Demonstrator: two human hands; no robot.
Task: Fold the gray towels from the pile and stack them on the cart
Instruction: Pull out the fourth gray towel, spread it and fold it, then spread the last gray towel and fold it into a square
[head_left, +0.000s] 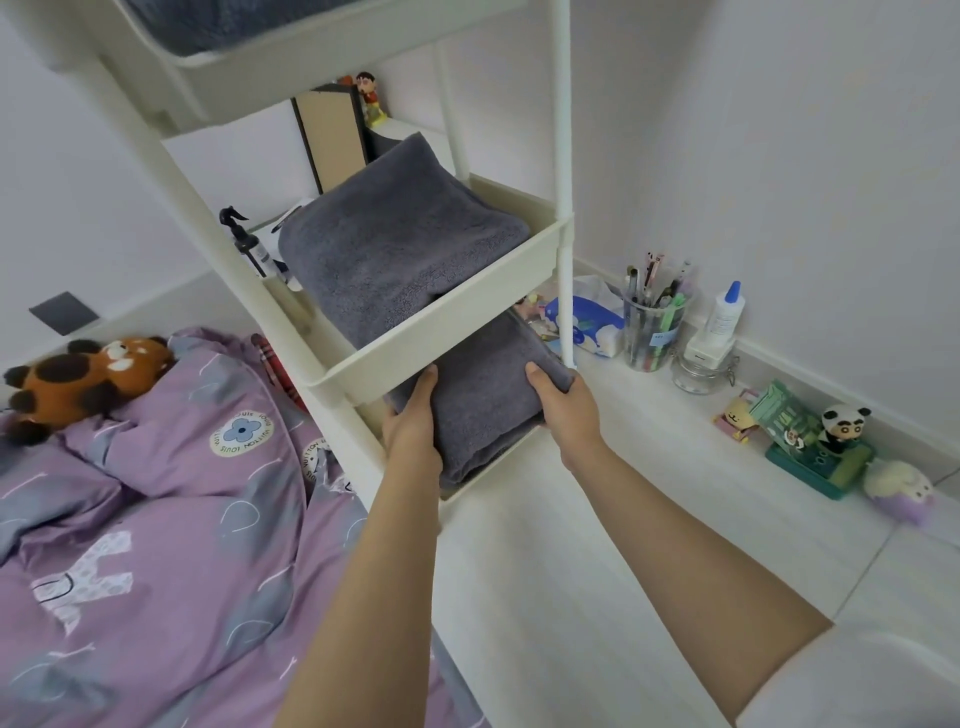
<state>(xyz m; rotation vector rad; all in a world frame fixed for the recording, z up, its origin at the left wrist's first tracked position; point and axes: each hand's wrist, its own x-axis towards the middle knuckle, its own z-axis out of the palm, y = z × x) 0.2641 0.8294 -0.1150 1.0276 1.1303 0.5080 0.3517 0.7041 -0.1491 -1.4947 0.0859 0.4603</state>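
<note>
A folded gray towel (485, 400) lies in the bottom tray of the white cart (431, 345), partly under the middle tray. My left hand (413, 423) grips its left edge and my right hand (563, 400) grips its right edge, thumbs on top. Another folded gray towel (395, 244) fills the middle tray. More gray fabric (223, 23) shows in the top tray at the frame's upper edge.
A bed with a purple duvet (156, 519) and a plush toy (78, 379) lies left of the cart. On the white ledge to the right stand a pen cup (654, 327), a tissue pack (597, 325), a glue bottle (724, 312) and small figurines (836, 431). A spray bottle (249, 244) sits behind the cart.
</note>
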